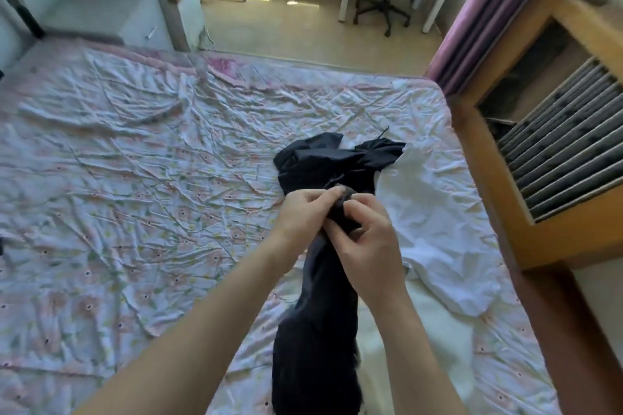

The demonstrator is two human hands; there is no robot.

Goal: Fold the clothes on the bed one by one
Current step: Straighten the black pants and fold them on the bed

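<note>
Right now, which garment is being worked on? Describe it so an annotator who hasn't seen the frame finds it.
Start at the bed with the floral sheet and go to its right side, near the wooden frame. The black garment runs away from the camera, pinched mid-length by the left hand and right hand. It is dark; the white garment beside it is untouched.

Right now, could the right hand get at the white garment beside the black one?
Probably yes, once freed. The right hand pinches the black garment, as does the left hand. The white garment lies uncovered just to its right, with nothing between.
</note>
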